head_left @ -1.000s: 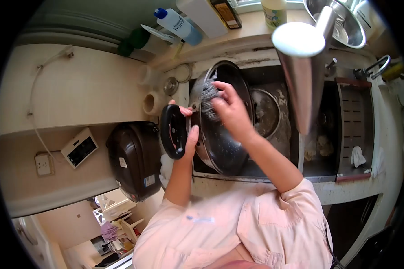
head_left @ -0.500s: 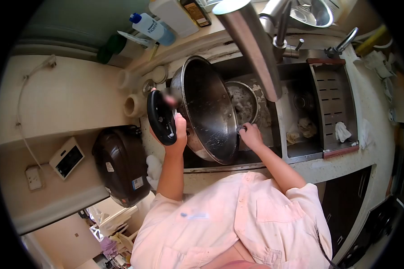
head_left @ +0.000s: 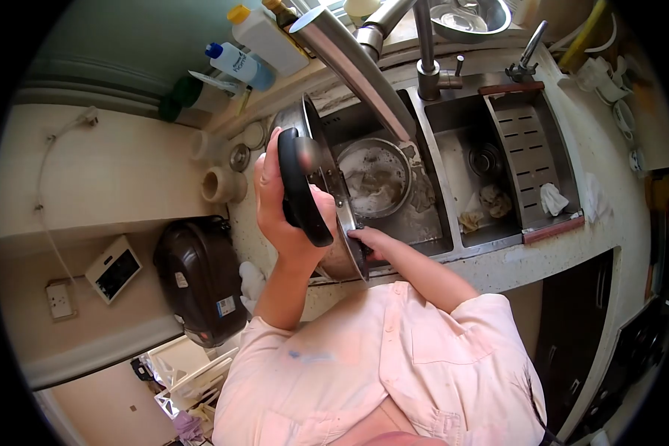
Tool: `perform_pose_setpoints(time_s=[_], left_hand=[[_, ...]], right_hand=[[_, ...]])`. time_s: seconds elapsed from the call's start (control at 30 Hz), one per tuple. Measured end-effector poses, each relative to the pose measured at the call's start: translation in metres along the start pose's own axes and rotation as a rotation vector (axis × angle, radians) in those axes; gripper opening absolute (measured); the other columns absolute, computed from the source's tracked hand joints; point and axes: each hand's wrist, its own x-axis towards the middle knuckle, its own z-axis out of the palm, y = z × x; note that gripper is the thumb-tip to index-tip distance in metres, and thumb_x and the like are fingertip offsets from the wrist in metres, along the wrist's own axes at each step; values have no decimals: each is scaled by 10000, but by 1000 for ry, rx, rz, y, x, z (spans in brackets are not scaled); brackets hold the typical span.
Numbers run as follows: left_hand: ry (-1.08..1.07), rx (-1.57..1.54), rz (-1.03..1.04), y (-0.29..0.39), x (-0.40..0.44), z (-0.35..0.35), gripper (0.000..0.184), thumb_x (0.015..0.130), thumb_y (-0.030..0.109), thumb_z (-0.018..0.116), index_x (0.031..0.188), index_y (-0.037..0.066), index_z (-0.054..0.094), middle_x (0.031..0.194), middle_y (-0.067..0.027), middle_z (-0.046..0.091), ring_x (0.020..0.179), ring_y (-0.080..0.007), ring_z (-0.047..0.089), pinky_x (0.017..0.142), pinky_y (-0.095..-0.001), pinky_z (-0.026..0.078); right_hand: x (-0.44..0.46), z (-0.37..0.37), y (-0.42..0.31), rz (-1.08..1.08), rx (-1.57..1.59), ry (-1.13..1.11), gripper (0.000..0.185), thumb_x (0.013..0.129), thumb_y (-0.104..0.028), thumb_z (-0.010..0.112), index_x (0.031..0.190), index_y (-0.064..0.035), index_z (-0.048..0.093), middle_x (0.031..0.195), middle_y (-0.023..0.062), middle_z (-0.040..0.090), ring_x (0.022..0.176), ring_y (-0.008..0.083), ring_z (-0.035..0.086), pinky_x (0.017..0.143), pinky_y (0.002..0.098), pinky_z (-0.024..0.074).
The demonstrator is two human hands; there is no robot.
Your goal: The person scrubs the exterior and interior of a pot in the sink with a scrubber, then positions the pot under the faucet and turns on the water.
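Note:
A large metal pan [head_left: 340, 251] is tipped up on its side over the left part of the sink [head_left: 435, 241]. My left hand [head_left: 286, 215] is wrapped round its black handle [head_left: 293, 186], fingers closed. On the pan's right side, my right hand [head_left: 373, 244] grips the lower rim, its thumb at the edge and its other fingers mostly hidden. In the left basin, to the right of the pan, lies a round metal vessel [head_left: 374, 178] with cloudy, foamy water in it.
The metal faucet [head_left: 360, 70] reaches over the left basin. Crumpled cloths [head_left: 496, 201] lie in the right basin beside a slotted tray [head_left: 529, 152]. Bottles [head_left: 239, 65] line the back ledge. A brown appliance [head_left: 201, 279] stands at the left, and a metal bowl [head_left: 470, 18] at the back.
The pan has turned more edge-on and shifted left, uncovering the round vessel. My right hand has left the pan's inside for its lower rim; the scrubber seen earlier no longer shows. The view has shifted.

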Motion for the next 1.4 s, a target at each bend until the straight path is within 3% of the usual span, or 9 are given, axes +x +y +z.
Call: perform_pose_setpoints(time_s=[0.3,0.47,0.7,0.8,0.9,1.0,1.13,1.17,1.4], left_hand=[[24,275,147,39,3,-42,459,734,9,474,1181,-92,454,1026,-161,580,797,-210,587,763,-285,483],[56,-96,46,22,12,-74,556,660,-24,461,1213,-73,428,978,-113,535,903,-175,520,893,-308,401],[377,-199,-67,38,32,-134,550,614,-86,432,1165,-80,430,992,-140,509,899,-204,497,902,-340,386],[463,-206,-65,42,28,-146,560,606,-89,431,1166,-74,432,998,-146,507,911,-211,494,902,-343,383],[540,-206,-65,47,26,-147,562,599,-87,432,1160,-71,435,996,-147,507,912,-214,493,901,-342,380],[552,-182,-21,44,24,-151,549,590,-76,428,1138,-75,440,978,-145,511,907,-211,493,882,-335,388],[519,-218,-103,42,19,-157,567,623,-97,450,1186,-33,447,1031,-142,511,936,-201,512,827,-294,442],[516,-221,-131,43,20,-156,566,624,-95,450,1186,-33,448,1028,-140,513,937,-200,512,826,-293,441],[349,-187,-137,53,31,-138,477,627,-43,455,1102,-59,490,960,-104,525,911,-183,504,880,-290,380]], right_hand=[[-24,11,8,-153,-5,-55,207,841,-282,576,1012,-168,547,826,1,587,733,124,549,562,321,419],[-46,14,4,-223,-1,-79,249,817,-304,605,1032,-200,535,752,-35,560,642,105,506,500,261,363],[-65,-21,-6,-343,-75,114,442,853,-591,431,1027,-193,512,743,-62,585,546,78,538,452,220,368],[-39,-37,-24,-430,25,173,600,824,-655,409,1205,-196,469,1109,27,557,970,147,543,752,356,466],[-48,-20,-44,-441,-101,344,734,797,-708,375,1333,-207,374,1334,50,416,1196,236,408,944,459,360],[-69,-13,-44,-384,-126,-93,951,750,-752,386,1436,-154,113,1501,83,15,1359,332,102,1049,534,151],[-82,24,-27,-376,292,-404,679,830,-535,513,1270,-25,425,1243,143,507,1120,268,506,964,441,383],[-100,29,-32,-289,325,-328,406,844,-322,558,1073,14,544,961,125,636,874,231,621,842,381,490],[-85,21,-2,-131,294,-342,241,775,-101,521,951,60,549,856,147,627,772,256,632,768,370,527]])
